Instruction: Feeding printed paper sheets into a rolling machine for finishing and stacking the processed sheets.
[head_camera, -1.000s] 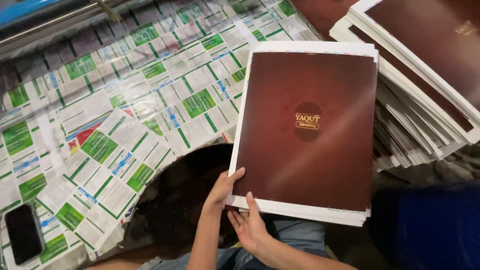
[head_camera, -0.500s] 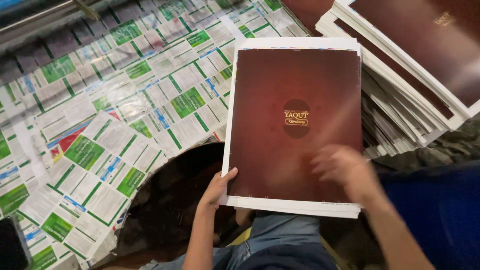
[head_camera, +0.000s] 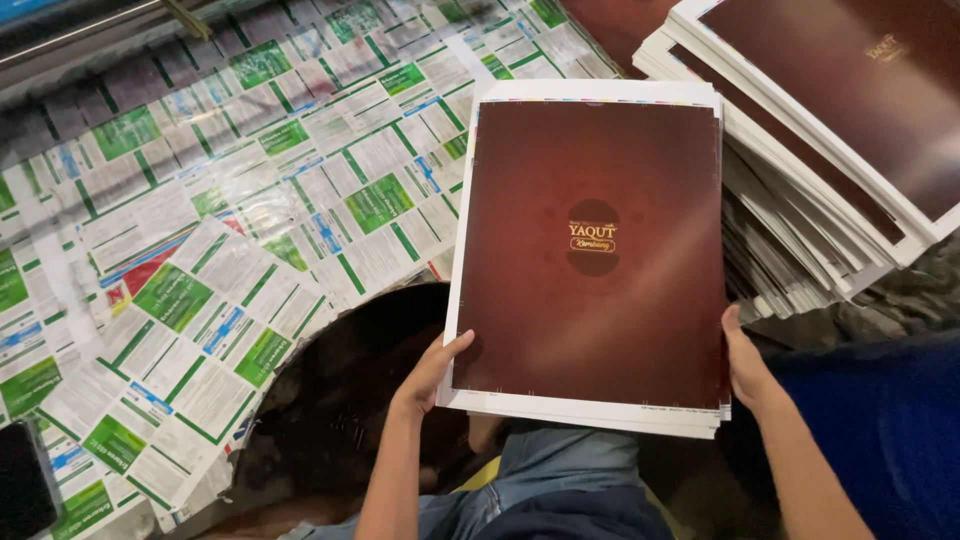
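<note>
- We see the left hand in the lower middle of the frame. Its thumb lies on top of the near left corner of a stack of dark red sheets, and its fingers are tucked under, so it pinches that corner.
- We see the right hand at the lower right. It grips the near right corner of the same stack, thumb up along the edge and fingers hidden under it.
- The stack fills the middle of the frame. The top sheet is dark red with a white border and a small dark round mark with gold in its middle. The near edge of the stack is lifted off the surface by both hands.
- In the upper right we see a bigger pile of red sheets, fanned out and messy at its side, just beside the held stack.
- On the left, printed paper with green and white boxes covers the surface.
- A dark flat thing sits at the lower left edge. We cannot tell what it is.
- Blue cloth shows at the lower right.
</note>
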